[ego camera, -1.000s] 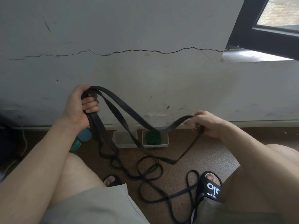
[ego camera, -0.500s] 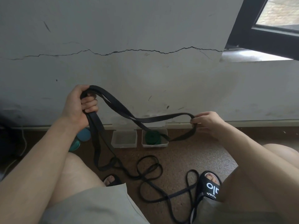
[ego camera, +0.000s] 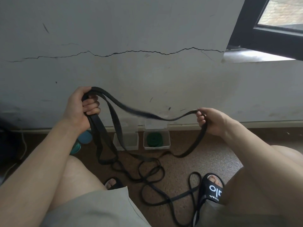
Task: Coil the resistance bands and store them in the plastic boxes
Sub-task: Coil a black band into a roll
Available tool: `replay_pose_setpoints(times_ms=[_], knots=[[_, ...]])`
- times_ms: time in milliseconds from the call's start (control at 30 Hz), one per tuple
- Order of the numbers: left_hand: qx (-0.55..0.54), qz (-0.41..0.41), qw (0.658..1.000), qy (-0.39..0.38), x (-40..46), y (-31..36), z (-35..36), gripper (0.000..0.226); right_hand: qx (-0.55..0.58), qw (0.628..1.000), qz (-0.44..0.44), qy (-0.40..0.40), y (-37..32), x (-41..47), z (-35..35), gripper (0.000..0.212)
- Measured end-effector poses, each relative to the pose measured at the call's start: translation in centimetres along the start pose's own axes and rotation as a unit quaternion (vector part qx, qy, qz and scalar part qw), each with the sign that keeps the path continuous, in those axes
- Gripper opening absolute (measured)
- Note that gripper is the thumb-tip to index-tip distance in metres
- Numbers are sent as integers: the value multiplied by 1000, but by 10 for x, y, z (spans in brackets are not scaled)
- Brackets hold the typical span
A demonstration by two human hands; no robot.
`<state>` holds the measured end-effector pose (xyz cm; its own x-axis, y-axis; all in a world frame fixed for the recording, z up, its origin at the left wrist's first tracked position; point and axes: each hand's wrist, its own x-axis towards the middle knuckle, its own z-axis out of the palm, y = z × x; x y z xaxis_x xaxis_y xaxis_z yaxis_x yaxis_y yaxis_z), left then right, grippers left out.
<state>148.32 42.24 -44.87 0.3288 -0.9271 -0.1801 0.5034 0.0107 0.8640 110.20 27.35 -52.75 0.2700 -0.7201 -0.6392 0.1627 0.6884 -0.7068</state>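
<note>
Both hands, left [ego camera: 80, 108] and right [ego camera: 213, 120], grip black band [ego camera: 139, 113] stretched sideways.

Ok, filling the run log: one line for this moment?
left hand grips black band loops | right hand pinches band | rest trails on floor | green coil boxed

A cracked white wall [ego camera: 147, 30] meets speckled brown floor [ego camera: 205, 161], with a dark-framed window [ego camera: 270, 35] upper right.

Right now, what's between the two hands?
In the head view, a sagging span of the black band runs from the left hand to the right hand; behind it is only the wall.
</note>
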Motion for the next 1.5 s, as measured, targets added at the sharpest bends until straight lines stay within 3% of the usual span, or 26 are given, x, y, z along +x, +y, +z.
replay_pose_setpoints(times_ms=[67, 100, 167, 233, 300, 333, 367, 433, 467, 567, 633, 767, 867, 1000, 1067, 1167, 1300, 1400, 1500], knots=[[-2, -2, 1000, 0, -1, 0, 0, 40, -131, 989, -29, 55, 4, 5, 0, 31], [-1, -3, 1000, -4, -1, 1, -1, 41, -256, 961, -51, 90, 6, 6, -1, 31], [10, -7, 1000, -23, -3, 2, 1, 41, -519, 839, -77, 146, 13, 10, -8, 29], [34, -34, 998, -43, -8, 1, 7, 43, -669, 722, -43, 172, 25, 11, -13, 34], [79, -80, 991, -67, -14, -2, 14, 46, -712, 682, -41, 163, 33, 10, -11, 40], [120, -102, 983, -92, -17, -6, 19, 46, -705, 695, -62, 129, 34, 8, -7, 43], [173, -119, 969, -127, -20, -12, 25, 45, -672, 731, -92, 76, 33, 5, -1, 47], [280, -139, 925, -217, -26, -21, 41, 42, -518, 843, -118, -90, 33, -14, 22, 58], [327, -143, 898, -258, -28, -25, 50, 39, -435, 875, -123, -175, 32, -27, 35, 64], [428, -134, 827, -338, -31, -26, 80, 28, -335, 873, -147, -323, 31, -55, 69, 80], [494, -97, 789, -351, -30, -24, 95, 26, -341, 854, -190, -344, 37, -66, 82, 79], [642, -23, 681, -351, -24, -25, 108, 12, -336, 860, -258, -285, 51, -71, 88, 43], [656, -47, 663, -359, -19, -35, 103, 16, -358, 865, -280, -210, 45, -60, 85, 27], [699, 0, 636, -327, -11, -53, 78, 21, -264, 896, -244, -260, 27, -56, 76, 32], [686, -20, 651, -323, -8, -64, 63, 20, -216, 915, -245, -236, 19, -57, 72, 24], [653, -30, 686, -319, -3, -73, 56, 20, -223, 935, -241, -135, 16, -51, 68, 13], [675, -37, 663, -322, 4, -79, 54, 26, -187, 951, -239, -59, 7, -48, 61, 11], [680, -78, 656, -318, 8, -80, 37, 26, -179, 946, -270, 8, -9, -44, 48, 12], [658, -86, 690, -288, 10, -69, 29, 23, -302, 909, -274, 83, -21, -34, 34, 13]])
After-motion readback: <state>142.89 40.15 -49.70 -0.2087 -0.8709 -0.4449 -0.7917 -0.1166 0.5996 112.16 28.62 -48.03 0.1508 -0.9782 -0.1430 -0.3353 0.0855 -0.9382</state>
